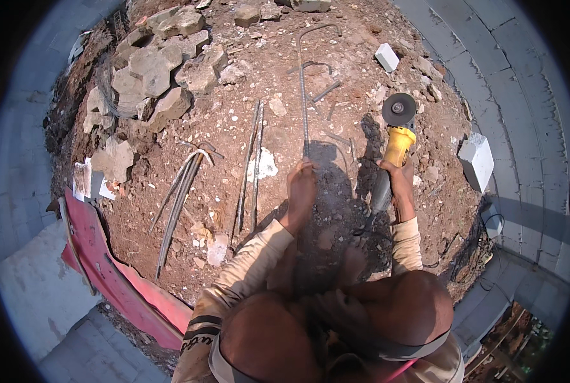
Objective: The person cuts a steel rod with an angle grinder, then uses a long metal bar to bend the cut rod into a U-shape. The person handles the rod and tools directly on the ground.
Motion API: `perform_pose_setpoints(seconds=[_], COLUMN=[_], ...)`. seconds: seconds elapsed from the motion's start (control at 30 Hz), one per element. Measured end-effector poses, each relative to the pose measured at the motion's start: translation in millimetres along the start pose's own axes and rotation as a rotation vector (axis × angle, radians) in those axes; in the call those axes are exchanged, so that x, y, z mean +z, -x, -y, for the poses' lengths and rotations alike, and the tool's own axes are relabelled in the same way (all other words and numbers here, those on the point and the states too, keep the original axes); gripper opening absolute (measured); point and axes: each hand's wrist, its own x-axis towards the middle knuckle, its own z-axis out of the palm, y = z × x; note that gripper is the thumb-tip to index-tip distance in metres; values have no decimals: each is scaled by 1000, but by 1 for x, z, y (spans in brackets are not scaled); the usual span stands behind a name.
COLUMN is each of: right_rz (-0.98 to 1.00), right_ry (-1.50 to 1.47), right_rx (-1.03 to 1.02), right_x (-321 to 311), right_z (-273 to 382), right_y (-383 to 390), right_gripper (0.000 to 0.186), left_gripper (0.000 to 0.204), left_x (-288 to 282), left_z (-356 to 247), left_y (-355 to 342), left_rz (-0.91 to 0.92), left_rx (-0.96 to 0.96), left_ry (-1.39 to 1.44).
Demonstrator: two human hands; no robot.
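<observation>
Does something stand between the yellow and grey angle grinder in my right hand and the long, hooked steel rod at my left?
Nothing upright is visible between the grinder and the rod; only short, dark, thin metal pieces lie on the reddish brown soil there.

The hands (301, 193) hide parts of the grinder (398, 144) and bent rod (303, 96).

The grinder (398, 145) is yellow and grey, its disc (398, 110) nearly black.
</observation>
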Motion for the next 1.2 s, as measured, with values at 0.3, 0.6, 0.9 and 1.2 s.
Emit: perform_pose_setpoints(seconds=[0.3,0.6,0.9,1.2], right_rz=[35,133,118,223], right_ry=[382,613,553,648], right_rx=[-187,-161,-178,-232], right_x=[-12,54,64,85], right_z=[-3,-2,3,-2], right_y=[-32,-89,-79,-84], right_gripper=[63,73,68,72], left_gripper=[34,38,36,35], left_x=[-5,-18,-45,-49], left_z=[102,123,120,135], left_y=[24,35,49,48], left_rz=[-30,-36,-80,-140], left_rx=[33,148,217,201], left_ry=[-287,-587,-469,-553])
